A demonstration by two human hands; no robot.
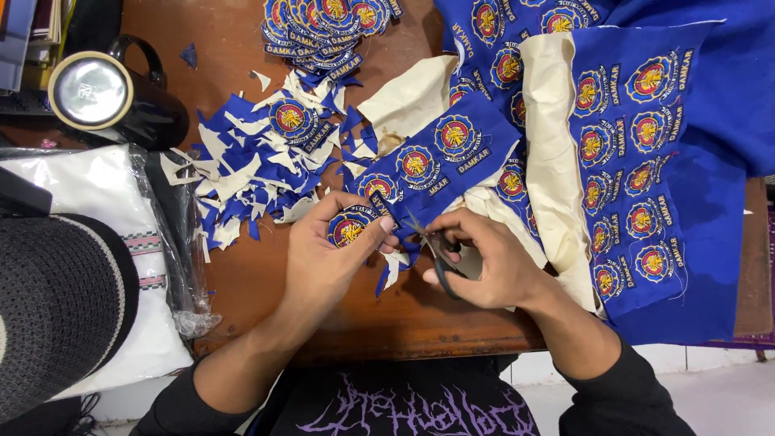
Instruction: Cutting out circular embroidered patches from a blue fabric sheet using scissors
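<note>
My left hand [327, 257] pinches a round blue embroidered patch [349, 228] at the end of a blue fabric strip [442, 157] that carries more patches. My right hand [484, 260] grips small dark scissors [436, 246], whose blades point at the fabric right beside the held patch. Both hands rest over the front part of the wooden table [258, 282]. A loose cut patch [292, 118] lies on the scrap heap to the left.
A heap of blue and cream fabric scraps [250, 173] lies left of my hands. Finished patches are stacked [327, 24] at the back. A big blue cloth with rows of patches [646, 161] covers the right. A black mug [105, 93], a bagged white item [89, 186] and a dark knitted hat [56, 307] sit left.
</note>
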